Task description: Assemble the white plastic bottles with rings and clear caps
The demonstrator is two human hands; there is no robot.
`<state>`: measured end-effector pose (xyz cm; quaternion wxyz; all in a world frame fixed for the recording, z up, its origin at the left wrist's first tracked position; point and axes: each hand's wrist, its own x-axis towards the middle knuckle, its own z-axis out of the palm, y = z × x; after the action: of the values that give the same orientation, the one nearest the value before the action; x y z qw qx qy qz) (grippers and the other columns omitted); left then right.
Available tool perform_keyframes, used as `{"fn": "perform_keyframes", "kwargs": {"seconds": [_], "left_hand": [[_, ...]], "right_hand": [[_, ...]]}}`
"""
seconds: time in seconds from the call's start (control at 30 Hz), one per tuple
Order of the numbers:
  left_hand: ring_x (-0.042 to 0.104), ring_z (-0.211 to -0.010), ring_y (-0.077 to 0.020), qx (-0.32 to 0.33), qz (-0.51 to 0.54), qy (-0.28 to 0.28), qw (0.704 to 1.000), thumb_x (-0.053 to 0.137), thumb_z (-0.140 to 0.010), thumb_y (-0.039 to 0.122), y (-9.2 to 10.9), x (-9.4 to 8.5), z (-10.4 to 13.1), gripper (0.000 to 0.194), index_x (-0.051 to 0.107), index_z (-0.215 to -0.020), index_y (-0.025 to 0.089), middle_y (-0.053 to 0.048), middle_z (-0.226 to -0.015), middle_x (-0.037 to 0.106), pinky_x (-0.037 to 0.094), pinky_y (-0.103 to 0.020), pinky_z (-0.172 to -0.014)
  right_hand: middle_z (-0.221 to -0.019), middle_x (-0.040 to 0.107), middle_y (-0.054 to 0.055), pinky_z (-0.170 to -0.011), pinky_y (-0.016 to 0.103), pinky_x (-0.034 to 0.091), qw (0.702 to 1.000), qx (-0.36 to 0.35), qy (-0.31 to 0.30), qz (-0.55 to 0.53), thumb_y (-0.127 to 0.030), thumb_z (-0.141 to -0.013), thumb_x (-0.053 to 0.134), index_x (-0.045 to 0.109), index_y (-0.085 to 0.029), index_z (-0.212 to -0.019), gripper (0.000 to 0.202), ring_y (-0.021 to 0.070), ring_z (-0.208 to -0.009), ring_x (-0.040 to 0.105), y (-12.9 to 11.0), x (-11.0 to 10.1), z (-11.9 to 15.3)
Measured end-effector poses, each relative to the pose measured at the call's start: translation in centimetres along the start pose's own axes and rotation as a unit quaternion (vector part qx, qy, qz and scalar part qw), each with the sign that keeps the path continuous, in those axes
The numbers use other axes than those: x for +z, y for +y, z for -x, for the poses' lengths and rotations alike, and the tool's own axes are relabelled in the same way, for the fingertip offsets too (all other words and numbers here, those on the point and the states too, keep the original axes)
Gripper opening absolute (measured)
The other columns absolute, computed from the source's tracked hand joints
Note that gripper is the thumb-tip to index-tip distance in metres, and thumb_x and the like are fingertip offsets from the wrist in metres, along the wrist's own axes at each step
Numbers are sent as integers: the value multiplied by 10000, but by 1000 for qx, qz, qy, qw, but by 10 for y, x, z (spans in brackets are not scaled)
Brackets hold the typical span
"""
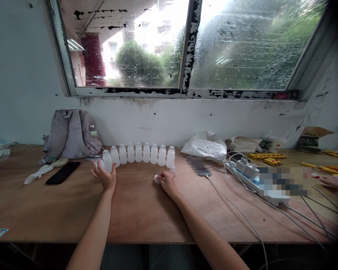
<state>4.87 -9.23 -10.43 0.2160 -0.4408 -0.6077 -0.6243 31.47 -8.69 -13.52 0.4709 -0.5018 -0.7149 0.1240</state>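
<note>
Several frosted white baby bottles with clear domed caps stand upright in a curved row towards the back of the wooden table. My left hand is at the row's left end, fingers spread and thumb apart, just in front of the end bottle. Whether it touches that bottle, I cannot tell. Another whitish shape behind the fingers is partly hidden. My right hand pinches a small round whitish disc-like piece at the tabletop. Beyond its knuckles lies a small translucent piece, below the right-end bottle.
A black phone and a grey backpack are on the left. To the right lie a silvery plastic bag, a white power strip with trailing cables, and yellow pieces. Another person's hand shows at far right.
</note>
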Motion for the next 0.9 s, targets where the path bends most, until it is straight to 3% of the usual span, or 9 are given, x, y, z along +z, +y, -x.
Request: {"fn": "perform_keyframes", "kwargs": {"seconds": [0.13,0.33,0.47,0.6,0.73,0.9], "left_hand": [[363,-1171,-254,162,87,-98,978,532,-754,386,19,5,12,478,401,-1155,162,-151,-1227,414,282,-419,-966],[478,-1049,-206,250,149,-289,912,507,-779,342,50,8,40,364,431,-1110,211,-74,-1100,529,365,-375,-912],[505,-1000,-198,242,188,-389,869,528,-761,347,60,9,52,364,440,-1091,219,-54,-1062,550,398,-365,-878],[529,-950,-189,205,220,-448,842,554,-741,334,62,9,60,387,439,-1093,224,-45,-1016,565,421,-356,-848],[547,-901,-170,167,242,-478,828,580,-717,305,62,11,64,437,421,-1117,233,-33,-952,577,439,-331,-811],[545,-881,-172,167,230,-471,835,597,-690,246,62,12,62,463,426,-1121,230,-37,-935,568,426,-335,-814]], "right_hand": [[-693,580,36,-597,255,407,1000,-4,14,-9,-158,-722,456,481,-180,-616,111,146,-639,523,-1,2,-1],[-719,620,48,-594,253,407,1000,-2,14,-7,-128,-723,441,491,-179,-626,121,157,-662,554,-7,5,0],[-737,634,46,-612,252,410,1000,-8,11,-7,-134,-740,437,527,-176,-664,125,157,-678,567,-15,4,2],[-743,640,37,-618,246,414,1000,-19,6,-9,-180,-773,439,550,-181,-696,135,151,-672,574,-24,4,5],[-779,646,32,-638,241,426,999,-43,-16,-20,-174,-787,427,568,-189,-777,142,150,-697,586,-29,7,8],[-880,645,60,-676,255,445,996,-74,-31,-25,-136,-804,364,551,-181,-937,234,161,-775,600,-27,14,11]]}}
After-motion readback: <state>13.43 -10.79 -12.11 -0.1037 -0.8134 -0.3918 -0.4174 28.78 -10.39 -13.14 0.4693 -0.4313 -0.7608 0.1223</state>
